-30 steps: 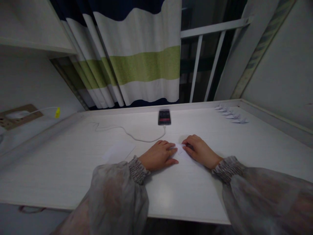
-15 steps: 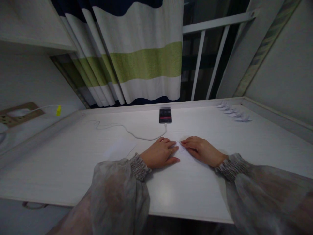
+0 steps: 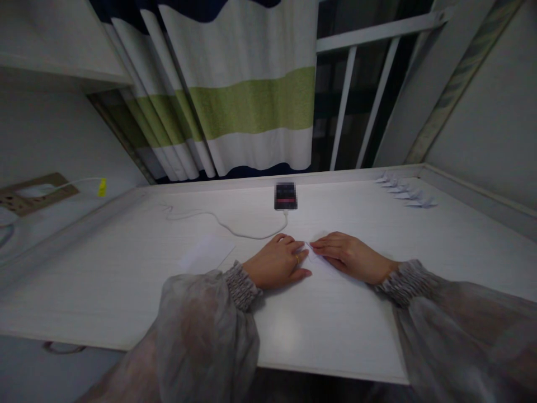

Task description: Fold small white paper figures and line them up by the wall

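A small folded piece of white paper lies flat on the white desk, partly covered by my hands. My left hand rests palm down at the paper's left side, fingers spread and thumb stretched out, with the fingertips touching its edge. From the right, my right hand holds the paper, its fingers pressed together over the near-top corner. The right thumb is tucked low beside the fingers, and what lies under that palm is hidden. Both wrists are in grey gathered cuffs.
Flat white paper sheets lie left of my left forearm. A phone with a white charging cable lies at the back. Several folded paper figures stand in a row at the back right. A wall socket is at the left.
Both hands stay almost in place on the paper, with only slight finger movement. The whole view has shifted a little.
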`<control>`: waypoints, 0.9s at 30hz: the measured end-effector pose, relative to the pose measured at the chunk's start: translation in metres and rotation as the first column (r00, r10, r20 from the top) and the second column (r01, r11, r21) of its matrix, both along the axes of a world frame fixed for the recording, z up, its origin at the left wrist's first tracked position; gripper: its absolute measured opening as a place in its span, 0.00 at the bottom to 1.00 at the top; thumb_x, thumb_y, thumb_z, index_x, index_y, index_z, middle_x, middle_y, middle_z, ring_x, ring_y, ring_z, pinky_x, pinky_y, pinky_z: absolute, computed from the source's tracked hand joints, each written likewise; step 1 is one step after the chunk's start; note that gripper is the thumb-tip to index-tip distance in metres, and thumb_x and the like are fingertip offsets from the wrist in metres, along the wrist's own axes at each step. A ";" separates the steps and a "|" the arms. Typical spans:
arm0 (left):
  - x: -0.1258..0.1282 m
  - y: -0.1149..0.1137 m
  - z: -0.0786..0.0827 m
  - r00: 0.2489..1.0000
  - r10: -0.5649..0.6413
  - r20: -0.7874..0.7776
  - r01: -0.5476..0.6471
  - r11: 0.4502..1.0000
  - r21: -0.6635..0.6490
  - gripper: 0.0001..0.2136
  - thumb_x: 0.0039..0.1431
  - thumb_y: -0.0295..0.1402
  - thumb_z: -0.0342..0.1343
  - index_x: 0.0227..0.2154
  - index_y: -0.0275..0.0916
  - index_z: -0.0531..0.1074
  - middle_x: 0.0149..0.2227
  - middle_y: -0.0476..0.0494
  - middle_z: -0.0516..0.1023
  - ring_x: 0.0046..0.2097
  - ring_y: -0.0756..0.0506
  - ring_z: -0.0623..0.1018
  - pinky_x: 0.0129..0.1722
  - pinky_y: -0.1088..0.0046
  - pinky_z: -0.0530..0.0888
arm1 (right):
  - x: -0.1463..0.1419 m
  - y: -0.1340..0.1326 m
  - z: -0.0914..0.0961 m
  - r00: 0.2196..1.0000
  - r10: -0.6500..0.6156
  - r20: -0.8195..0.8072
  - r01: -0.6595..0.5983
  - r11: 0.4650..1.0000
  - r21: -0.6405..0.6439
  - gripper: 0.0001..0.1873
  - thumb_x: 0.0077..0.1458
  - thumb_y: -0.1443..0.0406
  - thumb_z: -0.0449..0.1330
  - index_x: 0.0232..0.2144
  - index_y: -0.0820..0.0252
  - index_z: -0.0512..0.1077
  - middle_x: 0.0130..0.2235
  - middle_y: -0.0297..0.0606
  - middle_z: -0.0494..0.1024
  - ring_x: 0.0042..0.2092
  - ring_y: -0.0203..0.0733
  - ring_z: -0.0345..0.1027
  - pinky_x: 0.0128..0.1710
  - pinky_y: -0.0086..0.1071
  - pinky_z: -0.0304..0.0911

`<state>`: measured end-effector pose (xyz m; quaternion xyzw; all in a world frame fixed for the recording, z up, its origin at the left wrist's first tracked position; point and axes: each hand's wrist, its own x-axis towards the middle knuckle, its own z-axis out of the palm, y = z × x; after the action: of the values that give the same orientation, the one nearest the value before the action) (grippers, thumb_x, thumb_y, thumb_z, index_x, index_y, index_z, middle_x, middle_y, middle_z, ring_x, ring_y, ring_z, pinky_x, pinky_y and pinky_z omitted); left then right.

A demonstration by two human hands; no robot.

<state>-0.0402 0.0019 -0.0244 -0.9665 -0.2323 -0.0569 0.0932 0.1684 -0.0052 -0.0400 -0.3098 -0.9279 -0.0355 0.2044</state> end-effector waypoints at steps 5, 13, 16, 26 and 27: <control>0.001 0.000 -0.001 1.000 0.002 0.001 -0.002 1.000 0.004 0.21 0.57 0.44 0.38 0.43 0.34 0.65 0.45 0.37 0.68 0.44 0.42 0.66 0.46 0.63 0.60 | 0.000 0.001 0.001 1.000 0.008 0.013 -0.008 1.000 -0.017 0.15 0.53 0.71 0.48 0.39 0.62 0.71 0.41 0.40 0.76 0.43 0.40 0.68 0.45 0.38 0.63; 0.002 0.000 -0.002 1.000 0.003 0.012 -0.003 1.000 0.010 0.21 0.56 0.43 0.39 0.43 0.33 0.65 0.45 0.36 0.68 0.46 0.42 0.66 0.47 0.62 0.60 | 0.000 -0.001 0.001 0.997 0.037 0.061 -0.036 0.999 -0.019 0.16 0.51 0.72 0.49 0.42 0.61 0.70 0.43 0.41 0.75 0.45 0.41 0.66 0.46 0.40 0.62; 0.002 0.001 -0.002 1.000 -0.003 0.020 0.003 1.000 0.017 0.21 0.56 0.43 0.40 0.42 0.31 0.66 0.50 0.33 0.64 0.50 0.41 0.63 0.49 0.63 0.58 | 0.000 -0.002 0.002 0.997 0.051 0.053 -0.050 0.998 -0.022 0.16 0.51 0.72 0.49 0.42 0.61 0.70 0.43 0.41 0.74 0.46 0.41 0.66 0.47 0.40 0.62; -0.003 0.013 -0.002 0.997 -0.082 0.014 0.082 0.994 -0.070 0.20 0.56 0.44 0.41 0.43 0.37 0.66 0.52 0.39 0.63 0.52 0.43 0.63 0.51 0.58 0.56 | -0.001 -0.003 0.001 0.998 0.020 -0.051 -0.025 0.994 -0.106 0.15 0.51 0.71 0.50 0.40 0.59 0.71 0.41 0.40 0.75 0.45 0.40 0.66 0.47 0.38 0.61; -0.003 0.013 -0.002 0.997 -0.081 0.014 0.082 0.994 -0.070 0.20 0.56 0.44 0.41 0.43 0.37 0.66 0.52 0.39 0.64 0.51 0.43 0.63 0.51 0.57 0.56 | -0.002 -0.004 0.002 0.997 0.006 -0.078 -0.015 0.993 -0.115 0.14 0.51 0.70 0.50 0.39 0.59 0.71 0.41 0.39 0.75 0.44 0.40 0.66 0.46 0.39 0.60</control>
<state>-0.0435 0.0152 -0.0267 -0.9775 -0.1950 -0.0578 0.0552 0.1667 -0.0095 -0.0378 -0.3175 -0.9213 0.0316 0.2222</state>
